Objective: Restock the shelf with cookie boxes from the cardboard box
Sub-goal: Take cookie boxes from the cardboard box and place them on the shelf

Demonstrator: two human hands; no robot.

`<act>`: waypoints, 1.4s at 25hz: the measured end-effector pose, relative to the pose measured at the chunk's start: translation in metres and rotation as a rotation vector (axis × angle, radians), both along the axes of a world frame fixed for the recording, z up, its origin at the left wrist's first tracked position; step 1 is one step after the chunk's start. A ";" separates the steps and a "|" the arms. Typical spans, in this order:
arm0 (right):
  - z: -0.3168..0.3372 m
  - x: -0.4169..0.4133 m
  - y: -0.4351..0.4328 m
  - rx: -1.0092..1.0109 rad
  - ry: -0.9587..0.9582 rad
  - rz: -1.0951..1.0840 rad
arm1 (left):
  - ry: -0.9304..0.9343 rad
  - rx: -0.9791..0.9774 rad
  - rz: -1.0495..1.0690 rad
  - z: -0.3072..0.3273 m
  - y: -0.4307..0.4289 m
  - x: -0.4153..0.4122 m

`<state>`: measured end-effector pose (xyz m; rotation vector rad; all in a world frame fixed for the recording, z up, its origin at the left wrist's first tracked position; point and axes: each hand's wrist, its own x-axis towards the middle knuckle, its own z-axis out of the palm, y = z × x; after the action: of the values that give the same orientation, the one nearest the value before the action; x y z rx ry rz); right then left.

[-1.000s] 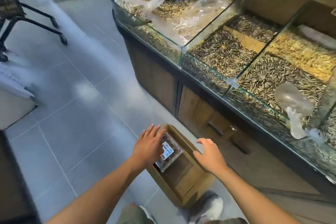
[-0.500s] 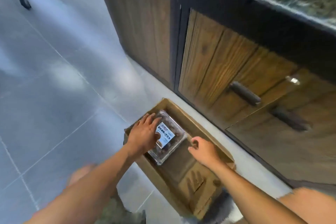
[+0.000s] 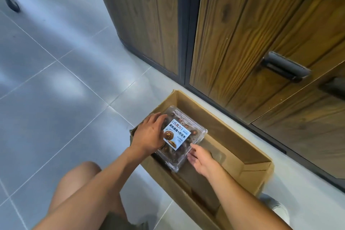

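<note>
Our left hand (image 3: 149, 134) lies flat-fingered on the cookie box (image 3: 179, 136) at the far end of the carton (image 3: 233, 136). Our right hand (image 3: 200, 158) touches its near edge, uncurled. We should grip both sides and lift level.

right hand (image 3: 200, 158) | reached cookie box (image 3: 179, 136); now touching its edge

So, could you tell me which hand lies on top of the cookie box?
The left hand: it rests across the lid of the cookie box, beside the label, whereas the right hand only touches its near edge.
</note>
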<state>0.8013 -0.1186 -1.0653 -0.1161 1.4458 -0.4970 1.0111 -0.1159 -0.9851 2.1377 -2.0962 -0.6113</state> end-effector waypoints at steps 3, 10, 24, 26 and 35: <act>0.001 0.011 -0.002 -0.011 0.045 0.038 | 0.015 -0.012 0.015 0.002 0.005 0.010; 0.023 -0.007 -0.007 -0.161 0.119 0.100 | 0.263 -0.008 0.133 0.005 0.003 0.022; 0.148 -0.083 -0.047 -0.428 -0.027 0.292 | 1.488 0.514 0.451 0.042 -0.014 -0.012; 0.147 -0.079 -0.048 -0.457 -0.005 0.303 | 1.480 0.449 0.493 0.041 -0.015 -0.007; 0.036 -0.031 0.010 -0.184 0.157 0.215 | 1.349 0.151 0.733 0.026 -0.012 0.051</act>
<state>0.7699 -0.1085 -1.0298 -0.4616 1.5175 -0.4510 1.0625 -0.1280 -0.9592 1.4948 -0.5395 -1.4768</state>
